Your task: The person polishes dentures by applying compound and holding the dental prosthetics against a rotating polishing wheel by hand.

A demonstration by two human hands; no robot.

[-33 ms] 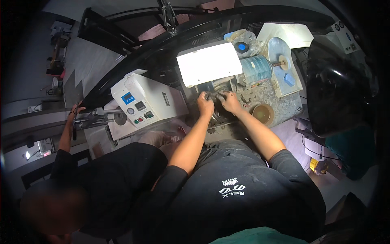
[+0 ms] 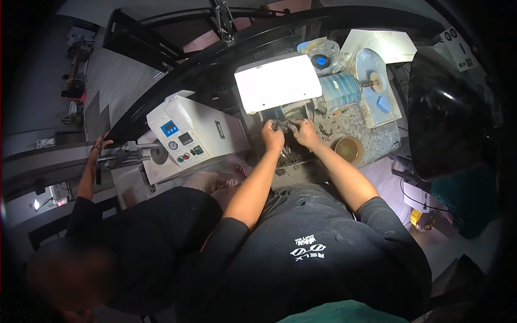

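My left hand (image 2: 273,137) and my right hand (image 2: 304,134) meet below a white machine hood (image 2: 277,81), fingers closed around something small and dark that I cannot make out, smeared with grime. Just behind them is the machine's wheel area (image 2: 291,113), partly hidden by hood and fingers. A ribbed light-blue cylinder (image 2: 339,92) extends to the hood's right. Below and right of my right hand sits a round brown bowl (image 2: 348,150) on the dirty metal bench (image 2: 377,141).
Left stands a white control box (image 2: 215,134); beside it a co-worker's hand (image 2: 101,144) touches a metal fitting, their dark-clothed body (image 2: 145,242) near mine. Right are a disc on a spindle (image 2: 377,82), a blue block (image 2: 383,105), a bagged item (image 2: 334,56) and a large black panel (image 2: 441,118).
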